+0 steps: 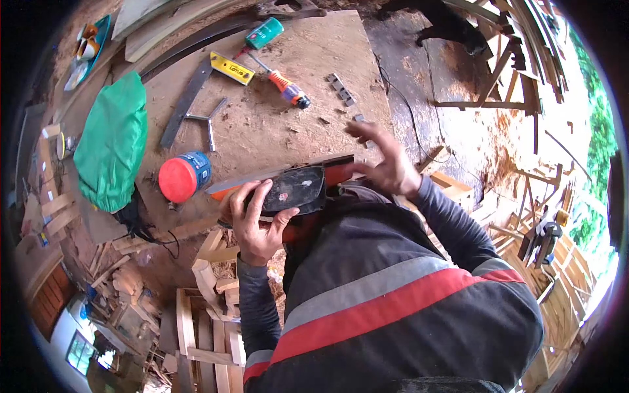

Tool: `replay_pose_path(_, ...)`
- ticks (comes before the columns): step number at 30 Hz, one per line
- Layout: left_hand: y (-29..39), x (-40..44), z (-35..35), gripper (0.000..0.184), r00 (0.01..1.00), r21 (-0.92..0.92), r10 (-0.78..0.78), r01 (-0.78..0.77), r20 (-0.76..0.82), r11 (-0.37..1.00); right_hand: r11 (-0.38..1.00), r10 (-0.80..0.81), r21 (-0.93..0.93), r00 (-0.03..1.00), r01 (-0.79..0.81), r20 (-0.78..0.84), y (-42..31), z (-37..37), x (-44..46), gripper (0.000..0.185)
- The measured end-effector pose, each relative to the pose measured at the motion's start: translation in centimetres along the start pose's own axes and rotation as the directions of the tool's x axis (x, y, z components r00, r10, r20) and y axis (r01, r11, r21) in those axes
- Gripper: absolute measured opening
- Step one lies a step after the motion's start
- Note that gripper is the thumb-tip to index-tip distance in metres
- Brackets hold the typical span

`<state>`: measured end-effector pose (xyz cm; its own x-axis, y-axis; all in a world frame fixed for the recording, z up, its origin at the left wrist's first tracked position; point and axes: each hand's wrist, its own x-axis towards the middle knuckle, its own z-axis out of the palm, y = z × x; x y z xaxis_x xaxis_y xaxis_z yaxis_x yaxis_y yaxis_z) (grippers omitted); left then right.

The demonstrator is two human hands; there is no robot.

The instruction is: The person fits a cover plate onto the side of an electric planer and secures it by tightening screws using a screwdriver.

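Note:
My left hand (254,223) is wrapped around an orange and black electric planer (295,190), its fingers and thumb on the black side cover. The planer lies on its side close to my body, at the near edge of the wooden board (295,131). My right hand (390,164) is at the planer's right end, fingers spread, with the thumb near the orange body; whether it touches cannot be made out. Small metal pieces (341,90) lie beyond that hand. Farther left are a screwdriver (286,87) and a three-armed wrench (209,121).
A try square (232,68), a green can (265,33) and a red-lidded blue jar (183,177) stand or lie on the board. A green bag (113,141) sits left. Wooden frames (209,327) and shavings surround the bench; a black animal (445,25) is at the back.

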<state>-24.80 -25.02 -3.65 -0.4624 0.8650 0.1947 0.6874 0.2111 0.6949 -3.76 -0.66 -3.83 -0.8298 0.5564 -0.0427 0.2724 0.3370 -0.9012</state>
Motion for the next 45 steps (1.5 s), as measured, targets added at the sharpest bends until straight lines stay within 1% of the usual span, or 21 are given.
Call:
replay_pose_path(3,0.2,-0.1,0.0,0.069,0.999,-0.054,-0.042,0.04,-0.027,0.998,0.979,0.176,-0.06,0.959,-0.193,-0.221,1.1,-1.8,-0.7,0.023)
replay_pose_path(4,0.3,-0.1,0.0,0.067,0.997,-0.08,-0.068,0.066,-0.027,0.995,0.974,0.163,-0.115,0.96,-0.193,-0.228,1.9,-2.1,-1.0,0.019)
replay_pose_path(9,0.1,0.4,-1.1,0.063,0.999,0.0,-0.035,0.035,0.026,0.999,0.983,-0.043,-0.18,0.994,0.025,-0.096,1.1,-0.9,-0.9,0.016)
replay_pose_path(10,0.0,0.5,-1.3,0.061,0.999,-0.009,-0.027,0.028,0.04,1.0,0.962,-0.193,-0.201,0.981,0.185,-0.024,-0.5,-0.1,-0.2,0.026)
replay_pose_path(12,-0.2,0.3,-1.4,0.06,0.998,-0.027,-0.044,0.046,0.049,0.999,0.934,-0.342,-0.061,0.931,0.352,0.128,-1.6,0.8,0.8,0.038)
replay_pose_path(16,-0.1,1.0,-1.9,0.059,0.996,-0.042,-0.032,0.036,0.082,0.998,0.891,-0.4,-0.122,0.882,0.438,0.249,-2.9,1.3,2.6,0.036)
replay_pose_path(18,0.0,1.1,-2.2,0.058,0.996,-0.036,-0.024,0.027,0.091,0.999,0.867,-0.398,-0.135,0.83,0.479,0.391,-2.8,0.7,3.5,0.037)
replay_pose_path(19,-0.3,1.1,-2.2,0.058,0.995,-0.026,-0.019,0.022,0.095,0.999,0.819,-0.454,-0.17,0.8,0.548,0.393,-3.4,0.4,4.0,0.029)
replay_pose_path(22,-0.5,1.1,-2.1,0.058,0.994,-0.041,-0.017,0.021,0.106,0.999,0.731,-0.454,-0.302,0.767,0.612,0.454,-3.8,0.7,4.0,0.023)
replay_pose_path(24,-0.5,1.2,-2.1,0.058,0.993,-0.06,-0.025,0.032,0.116,0.998,0.709,-0.473,-0.334,0.77,0.621,0.429,-3.9,1.1,4.0,0.023)
replay_pose_path(26,-0.3,1.3,-2.3,0.058,0.994,-0.033,-0.001,0.005,0.11,0.999,0.641,-0.403,-0.461,0.78,0.614,0.478,-3.6,1.6,3.8,0.023)
replay_pose_path(28,-0.5,1.0,-2.2,0.059,0.993,-0.035,0.01,-0.006,0.115,0.999,0.648,-0.446,-0.447,0.783,0.616,0.434,-3.1,2.0,3.8,0.024)
replay_pose_path(30,-0.6,0.8,-1.9,0.059,0.992,-0.043,0.022,-0.017,0.123,0.999,0.775,-0.35,-0.356,0.824,0.522,0.445,-2.6,2.0,3.5,0.029)
replay_pose_path(31,-0.6,0.6,-1.9,0.058,0.993,-0.048,0.016,-0.01,0.118,0.999,0.796,-0.423,-0.302,0.838,0.525,0.345,-1.9,2.3,3.4,0.03)
replay_pose_path(32,-0.7,0.4,-1.8,0.057,0.994,-0.052,0.006,0.0,0.111,0.999,0.799,-0.418,-0.302,0.842,0.519,0.341,-1.5,2.0,3.0,0.03)
replay_pose_path(34,-0.4,-0.1,-1.9,0.059,0.993,-0.051,-0.023,0.029,0.112,0.998,0.825,-0.44,-0.315,0.883,0.47,0.163,-1.6,0.8,1.5,0.032)
replay_pose_path(35,-0.3,-0.3,-1.9,0.06,0.992,-0.046,-0.046,0.052,0.12,0.998,0.836,-0.401,-0.348,0.905,0.424,0.14,-2.0,0.3,0.7,0.026)
replay_pose_path(36,-0.3,-0.4,-1.9,0.061,0.99,-0.039,-0.065,0.07,0.128,0.997,0.841,-0.379,-0.351,0.911,0.412,0.16,-1.5,0.3,-0.2,0.021)
replay_pose_path(38,0.0,-0.6,-1.8,0.059,0.988,-0.067,-0.096,0.105,0.12,0.992,0.875,-0.345,-0.322,0.932,0.362,0.11,-2.9,0.7,-0.9,0.026)
replay_pose_path(40,-0.4,-0.6,-2.1,0.06,0.989,0.002,-0.03,0.03,0.145,1.0,0.88,-0.337,-0.316,0.935,0.354,0.11,-3.6,1.7,-1.0,0.03)
replay_pose_path(45,-0.5,-0.9,-2.3,0.057,0.986,-0.034,-0.026,0.032,0.163,0.999,0.903,-0.357,-0.226,0.931,0.364,0.075,-2.7,3.6,-1.3,0.025)
